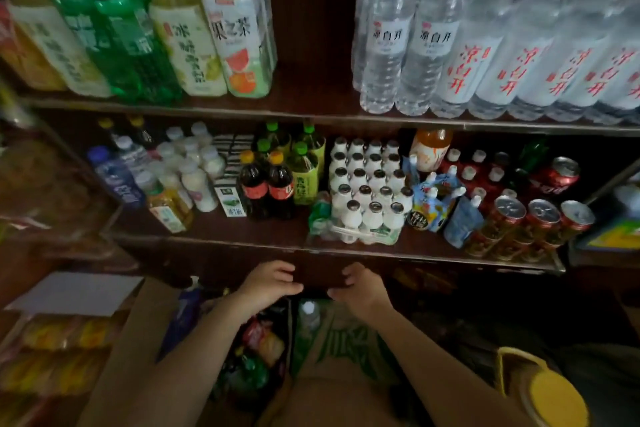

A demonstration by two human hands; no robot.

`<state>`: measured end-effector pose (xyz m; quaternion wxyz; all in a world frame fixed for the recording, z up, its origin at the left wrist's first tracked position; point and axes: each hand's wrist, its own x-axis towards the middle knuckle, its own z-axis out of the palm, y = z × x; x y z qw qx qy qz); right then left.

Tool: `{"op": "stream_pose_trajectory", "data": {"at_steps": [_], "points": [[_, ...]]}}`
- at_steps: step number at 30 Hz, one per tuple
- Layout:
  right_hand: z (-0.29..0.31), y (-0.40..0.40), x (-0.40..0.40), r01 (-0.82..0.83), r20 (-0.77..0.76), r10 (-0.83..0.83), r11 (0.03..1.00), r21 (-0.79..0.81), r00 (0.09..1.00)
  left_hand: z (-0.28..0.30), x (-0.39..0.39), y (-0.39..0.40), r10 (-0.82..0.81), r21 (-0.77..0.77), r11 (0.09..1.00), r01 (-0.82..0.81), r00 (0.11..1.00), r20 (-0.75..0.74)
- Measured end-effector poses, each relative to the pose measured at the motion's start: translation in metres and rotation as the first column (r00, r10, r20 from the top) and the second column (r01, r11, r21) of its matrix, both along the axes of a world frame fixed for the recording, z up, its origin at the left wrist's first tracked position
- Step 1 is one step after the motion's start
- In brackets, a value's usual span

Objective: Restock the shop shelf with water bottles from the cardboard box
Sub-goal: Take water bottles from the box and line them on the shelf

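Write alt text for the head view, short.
Two bare hands, left hand and right hand, reach empty and loosely curled over a cardboard box below a dark shop shelf. A bottle shows in the box under them. Water bottles line the upper shelf at right; mixed drinks and cans fill the rest.

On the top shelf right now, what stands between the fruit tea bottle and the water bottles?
Nothing: the head view shows bare dark shelf between the fruit tea bottle and the water bottles.

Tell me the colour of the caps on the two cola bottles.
Yellow-orange caps on the cola bottles, seen in the head view.
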<state>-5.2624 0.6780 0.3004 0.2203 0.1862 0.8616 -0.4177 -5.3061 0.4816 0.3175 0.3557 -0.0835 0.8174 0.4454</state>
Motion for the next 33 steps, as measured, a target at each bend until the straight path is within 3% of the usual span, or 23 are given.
{"op": "stream_pose_trajectory", "data": {"at_steps": [6,12,18,26,33], "points": [[-0.114,-0.014,-0.005,0.008,0.097,-0.008,1.000,-0.003,0.995,-0.128,0.005,-0.008,0.083,0.021,0.996,-0.083,0.997,0.003],[-0.229,-0.018,-0.001,-0.173,0.145,0.162,0.983,0.067,0.976,-0.258,0.004,-0.014,0.046,-0.051,0.998,-0.048,0.998,-0.036],[-0.343,-0.023,-0.003,-0.107,0.194,0.099,0.994,0.028,0.976,-0.360,-0.002,-0.011,0.019,-0.076,0.997,-0.021,0.999,-0.032],[-0.428,-0.039,-0.024,-0.110,0.171,0.111,0.994,-0.018,0.979,-0.437,-0.027,0.015,0.130,0.126,0.987,-0.104,0.967,-0.220],[-0.424,-0.033,-0.029,-0.110,0.124,0.113,0.993,-0.030,0.986,-0.420,-0.027,0.019,0.142,0.142,0.985,-0.100,0.934,-0.328]]}}
